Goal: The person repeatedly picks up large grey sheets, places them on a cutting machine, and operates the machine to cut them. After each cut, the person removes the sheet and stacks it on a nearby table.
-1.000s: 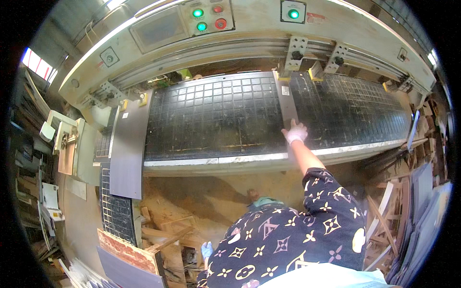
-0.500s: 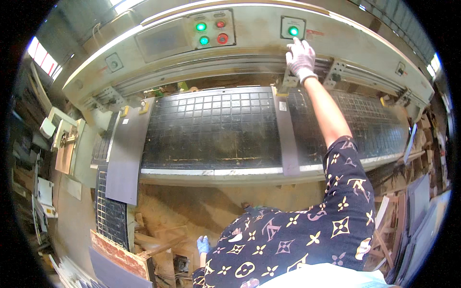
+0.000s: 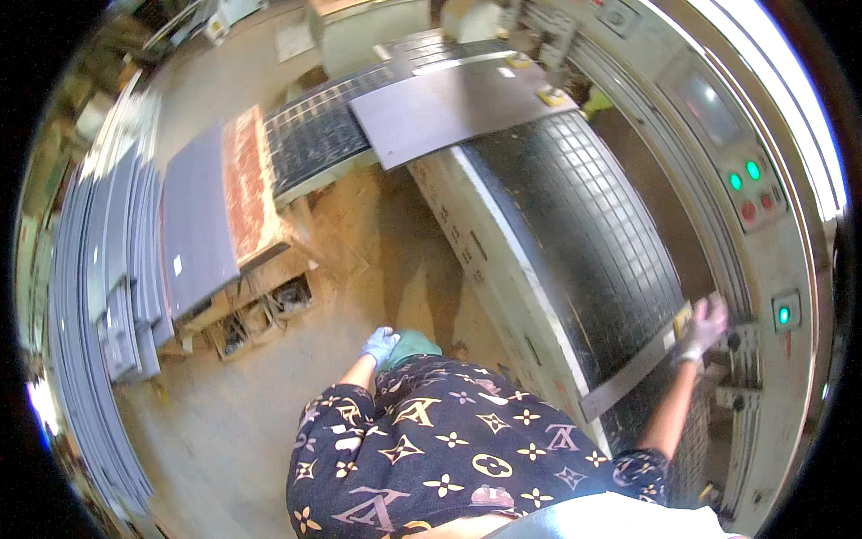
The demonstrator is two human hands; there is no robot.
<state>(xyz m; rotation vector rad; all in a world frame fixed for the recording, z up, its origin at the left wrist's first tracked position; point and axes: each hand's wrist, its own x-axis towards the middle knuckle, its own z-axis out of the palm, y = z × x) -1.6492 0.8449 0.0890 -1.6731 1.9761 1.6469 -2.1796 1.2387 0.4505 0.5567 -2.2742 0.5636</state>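
Observation:
My right hand (image 3: 700,331), in a pale glove, is at the machine-side end of a narrow grey strip (image 3: 628,377), close to a yellow block (image 3: 682,316). Motion smears its fingers, so I cannot tell whether they touch the strip. The strip lies across the black gridded machine bed (image 3: 575,225). Farther along, a wide grey panel (image 3: 431,108) spans the bed and overhangs its front edge. My left hand (image 3: 382,345), in a blue glove, hangs low beside green cloth (image 3: 415,345). Its fingers are loosely apart with nothing visible in them.
Along the right runs the machine's control beam, with lit green buttons (image 3: 752,170) and a single green button (image 3: 785,314). A grey sheet (image 3: 197,216) lies on a reddish-brown board (image 3: 251,171) at left. Stacked grey panels (image 3: 99,260) stand farther left, beside the dusty floor (image 3: 206,431).
The view has swung left, toward the stacked panels. My right hand has left the single green button and come down to the narrow strip. My left hand stays low by my body.

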